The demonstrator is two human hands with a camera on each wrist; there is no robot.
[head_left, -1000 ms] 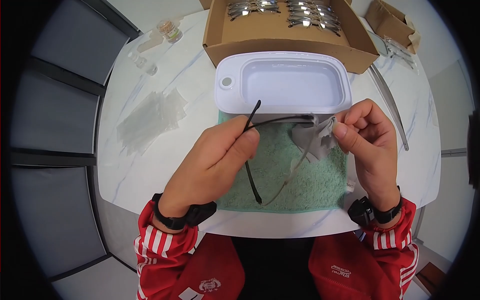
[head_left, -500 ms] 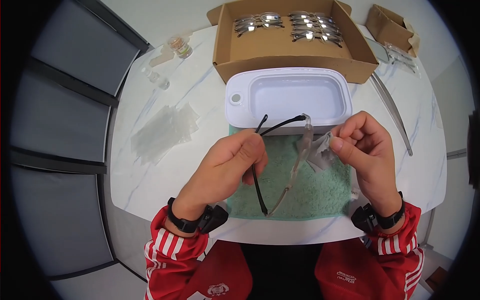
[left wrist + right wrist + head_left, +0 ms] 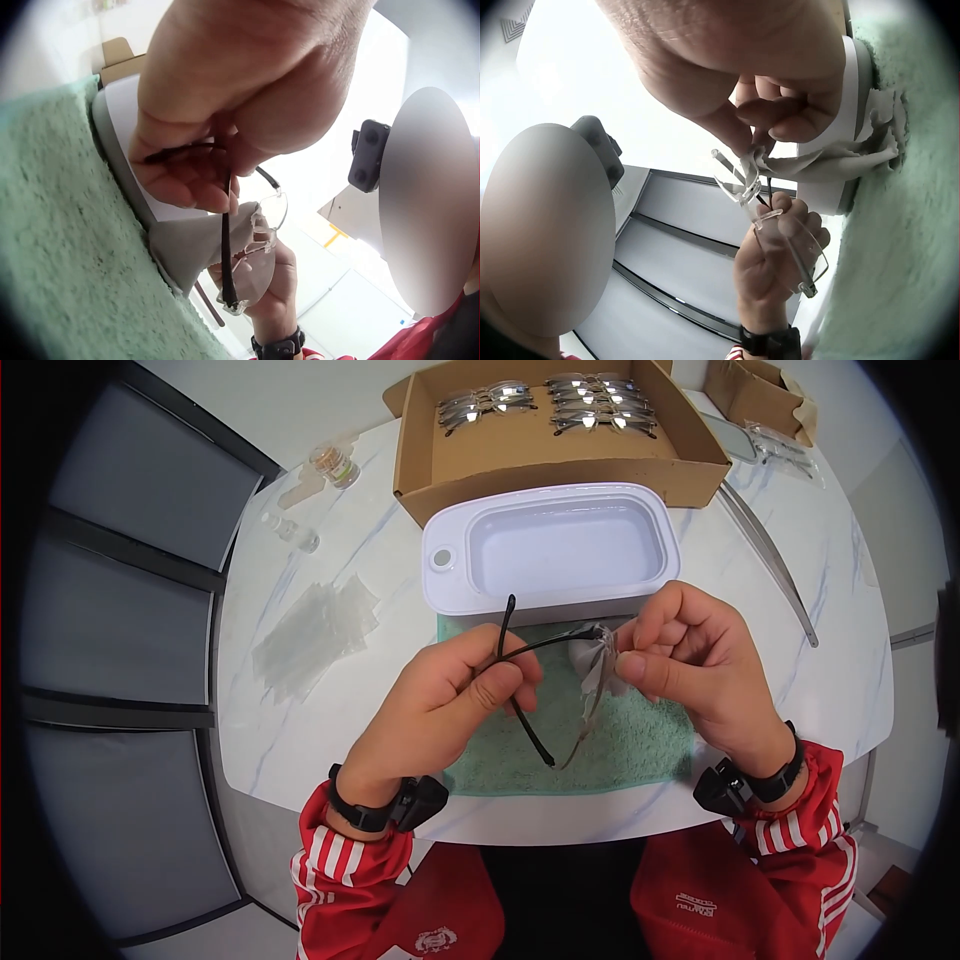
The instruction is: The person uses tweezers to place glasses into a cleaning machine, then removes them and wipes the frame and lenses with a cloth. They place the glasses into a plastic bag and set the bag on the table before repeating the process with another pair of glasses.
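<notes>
My left hand grips a pair of eyeglasses by their dark temples, which cross at the thumb and fingers. The clear lenses and pale frame face right. Between thumb and forefinger, my right hand pinches a grey cloth against the lens near the upper hinge. In the right wrist view the cloth hangs from the fingertips beside the eyeglasses. The left wrist view shows the cloth draped behind one temple, its lower end near the green towel.
Under the hands lies a green towel, with a white basin at its far edge. Behind stands a cardboard box holding several eyeglasses. Clear plastic bags and small bottles lie left; a curved metal strip lies right.
My right hand has moved left, bringing the cloth from beside the eyeglasses onto the lens near the hinge. The left hand keeps its hold on the temples. The head view has shifted slightly.
</notes>
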